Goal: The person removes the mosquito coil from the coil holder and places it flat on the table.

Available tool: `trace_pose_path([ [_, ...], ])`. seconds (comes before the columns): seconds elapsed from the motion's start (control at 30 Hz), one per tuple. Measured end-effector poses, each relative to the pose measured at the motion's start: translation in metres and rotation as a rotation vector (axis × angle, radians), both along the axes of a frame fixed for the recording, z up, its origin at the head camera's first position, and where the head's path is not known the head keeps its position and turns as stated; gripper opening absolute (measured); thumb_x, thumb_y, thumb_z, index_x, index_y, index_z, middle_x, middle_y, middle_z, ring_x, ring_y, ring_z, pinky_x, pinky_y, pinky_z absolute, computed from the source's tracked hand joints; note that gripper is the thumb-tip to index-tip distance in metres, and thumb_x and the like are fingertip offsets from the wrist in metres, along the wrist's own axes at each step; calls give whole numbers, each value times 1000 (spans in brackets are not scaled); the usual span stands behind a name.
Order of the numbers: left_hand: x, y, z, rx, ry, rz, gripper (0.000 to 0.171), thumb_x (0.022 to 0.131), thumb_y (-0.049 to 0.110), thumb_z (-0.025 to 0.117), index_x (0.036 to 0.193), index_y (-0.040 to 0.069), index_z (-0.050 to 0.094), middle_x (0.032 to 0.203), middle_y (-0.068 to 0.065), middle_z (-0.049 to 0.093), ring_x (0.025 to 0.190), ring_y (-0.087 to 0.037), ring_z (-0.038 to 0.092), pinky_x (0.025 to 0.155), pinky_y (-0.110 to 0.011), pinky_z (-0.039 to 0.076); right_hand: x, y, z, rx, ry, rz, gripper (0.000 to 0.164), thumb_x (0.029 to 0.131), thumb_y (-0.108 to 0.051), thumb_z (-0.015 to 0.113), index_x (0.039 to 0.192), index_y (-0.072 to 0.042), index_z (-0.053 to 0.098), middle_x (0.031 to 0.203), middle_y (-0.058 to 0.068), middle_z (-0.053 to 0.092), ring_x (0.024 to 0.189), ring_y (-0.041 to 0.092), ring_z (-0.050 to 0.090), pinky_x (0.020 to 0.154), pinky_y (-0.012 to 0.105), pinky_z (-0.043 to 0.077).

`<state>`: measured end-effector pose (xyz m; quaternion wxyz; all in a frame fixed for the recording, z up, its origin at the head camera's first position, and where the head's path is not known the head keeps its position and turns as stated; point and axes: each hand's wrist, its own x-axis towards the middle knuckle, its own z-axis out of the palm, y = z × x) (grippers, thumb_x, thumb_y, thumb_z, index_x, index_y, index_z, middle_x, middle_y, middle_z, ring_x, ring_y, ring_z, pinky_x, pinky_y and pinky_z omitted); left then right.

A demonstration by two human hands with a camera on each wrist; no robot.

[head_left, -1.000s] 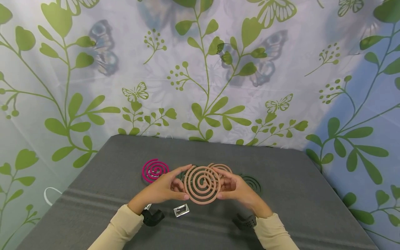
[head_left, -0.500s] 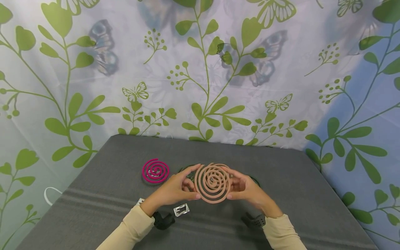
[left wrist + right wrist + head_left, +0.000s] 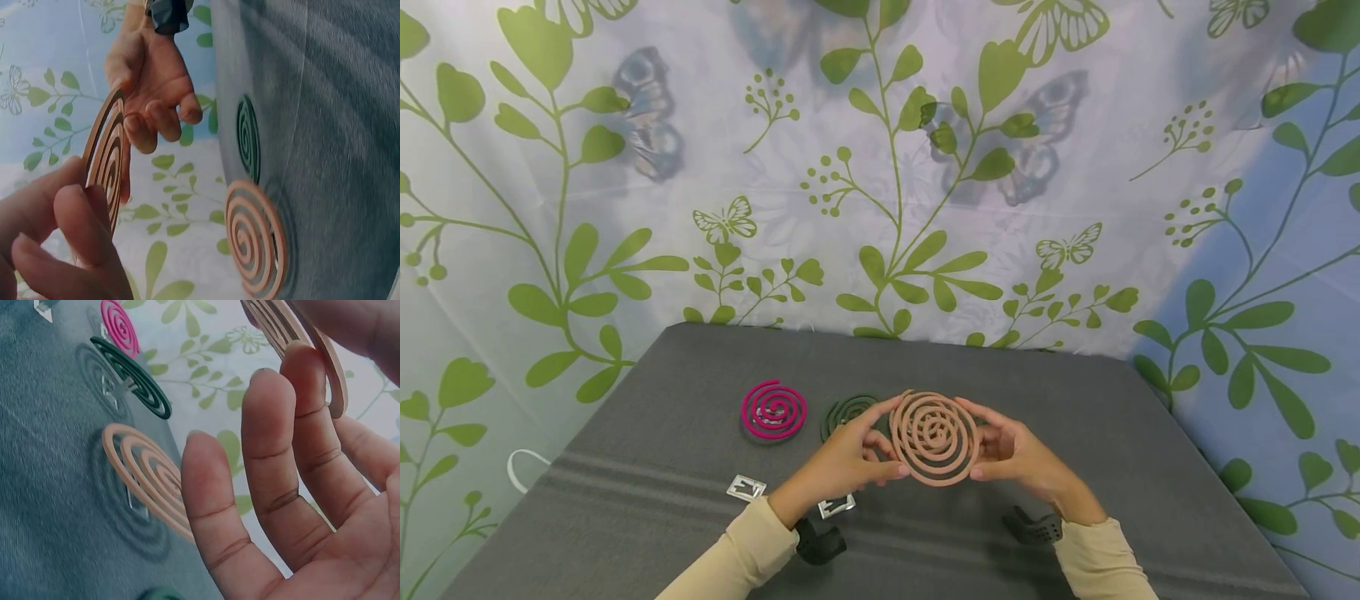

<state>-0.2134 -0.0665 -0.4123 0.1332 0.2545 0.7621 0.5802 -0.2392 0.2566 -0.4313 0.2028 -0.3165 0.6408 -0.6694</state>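
Above the table, my left hand (image 3: 848, 457) and right hand (image 3: 1024, 460) hold a peach mosquito coil (image 3: 107, 156) between them, its flat face toward the head camera. Each hand pinches one side of its outer ring with thumb and index finger; the other fingers curl loosely. Behind it, a second peach coil (image 3: 245, 240) sits raised on a metal stand and overlaps the held one in the head view. To its left is a dark green coil (image 3: 848, 412) on a stand. Another green coil (image 3: 248, 139) lies to its right, hidden behind my right hand in the head view.
A pink coil (image 3: 773, 410) on a stand is at the left of the row. Two loose metal stands (image 3: 747, 487) lie on the grey table (image 3: 625, 467) near my left forearm, one partly covered. A leaf-patterned curtain (image 3: 820, 208) hangs behind the table.
Both hands have moved right with the held coil, from in front of the left green coil to in front of the second peach coil. The left green coil now shows; the right one is covered.
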Motion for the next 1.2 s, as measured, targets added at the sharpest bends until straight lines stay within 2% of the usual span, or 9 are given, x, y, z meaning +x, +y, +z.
trace_pose_path([
  [0.37,3,31,-4,50,-15,4,86,99,8,81,171,16,34,96,0,74,61,-16,65,50,-26,45,3,29,-1,10,19,-15,85,100,10,69,172,-16,31,118,7,77,99,19,76,86,37,64],
  [0.47,3,39,-5,54,-15,7,86,99,8,81,171,17,35,97,0,74,61,-21,66,49,-26,45,4,37,-1,29,30,-30,85,100,10,68,172,-16,31,117,6,77,99,19,77,86,38,64],
  [0.63,2,52,-9,61,-18,23,86,98,8,82,170,18,36,96,2,73,68,-43,70,49,-25,46,6,50,0,68,25,-59,85,100,10,68,173,-13,29,120,6,77,100,21,77,87,42,64],
  [0.7,2,57,-11,62,-15,29,86,98,8,82,170,19,37,96,3,73,69,-45,70,49,-25,46,6,54,1,76,22,-65,85,100,10,68,173,-12,28,121,7,77,102,22,77,87,42,64],
  [0.9,0,70,-14,94,-18,34,88,96,5,83,170,23,38,94,2,73,63,-33,69,48,-23,45,6,66,3,92,35,-78,84,100,11,66,172,-15,31,120,7,77,99,21,77,87,43,64],
  [1.2,-3,90,-19,120,-41,56,87,96,4,83,169,22,40,93,1,73,71,-51,70,50,-23,47,5,82,3,116,40,-104,82,101,11,66,170,-21,36,119,5,77,100,21,77,88,44,64],
])
